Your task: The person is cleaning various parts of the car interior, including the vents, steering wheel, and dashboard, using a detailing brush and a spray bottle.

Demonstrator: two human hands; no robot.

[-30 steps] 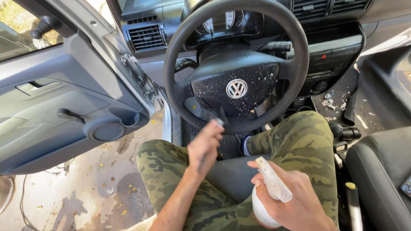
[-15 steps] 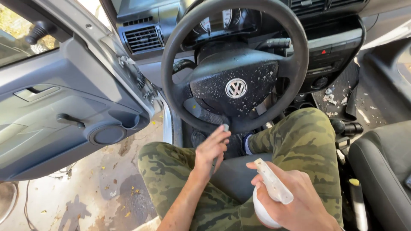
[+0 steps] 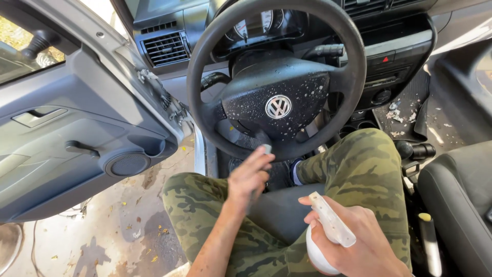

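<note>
I sit in a car's driver seat with camouflage trousers (image 3: 359, 169) on my legs. My right hand (image 3: 353, 241) grips a white spray bottle (image 3: 328, 231) by its trigger head, low at the right above my thigh. My left hand (image 3: 248, 177) is blurred, closed around a small grey tool (image 3: 265, 150), perhaps a brush, whose tip sits just under the rim of the black steering wheel (image 3: 205, 118). The wheel's hub (image 3: 277, 97) is speckled with white droplets of foam.
The grey driver's door (image 3: 77, 138) stands open at the left, over dirty concrete ground (image 3: 118, 231). The dashboard with air vent (image 3: 166, 48) and gauges lies behind the wheel. A littered passenger floor mat (image 3: 405, 110), handbrake (image 3: 429, 241) and passenger seat (image 3: 461, 200) are at right.
My left hand with the small tool has moved up from my lap towards the lower rim of the steering wheel. The right hand keeps the spray bottle in much the same place.
</note>
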